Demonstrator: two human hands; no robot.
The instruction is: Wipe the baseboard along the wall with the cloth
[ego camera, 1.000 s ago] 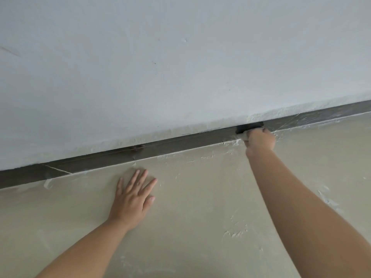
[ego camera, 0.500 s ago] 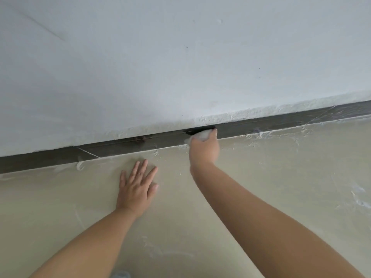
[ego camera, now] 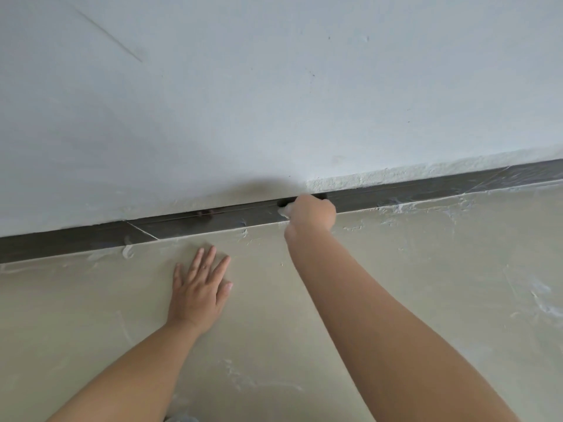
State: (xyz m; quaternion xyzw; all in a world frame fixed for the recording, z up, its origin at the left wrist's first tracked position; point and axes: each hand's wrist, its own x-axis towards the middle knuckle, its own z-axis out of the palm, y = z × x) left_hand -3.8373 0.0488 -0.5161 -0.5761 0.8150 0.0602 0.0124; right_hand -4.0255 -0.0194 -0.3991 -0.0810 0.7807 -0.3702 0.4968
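Observation:
A dark grey baseboard [ego camera: 426,190] runs along the foot of the white wall, slanting up to the right. My right hand [ego camera: 312,213] is curled against it near the middle and grips a small white cloth [ego camera: 284,212], of which only a corner shows at the left of the fist. My left hand [ego camera: 199,289] lies flat on the beige floor, fingers straight and spread, a short way in front of the baseboard and left of the right hand. White smears and a diagonal white line mark the baseboard to the left.
The white wall [ego camera: 274,102] fills the upper half, with rough plaster along its lower edge at the right. The beige floor [ego camera: 441,269] carries white plaster smears near the baseboard and at the right.
My right hand slid the cloth leftward along the baseboard from further right, then held near the middle. The left hand stayed flat on the floor. The view shifted slightly.

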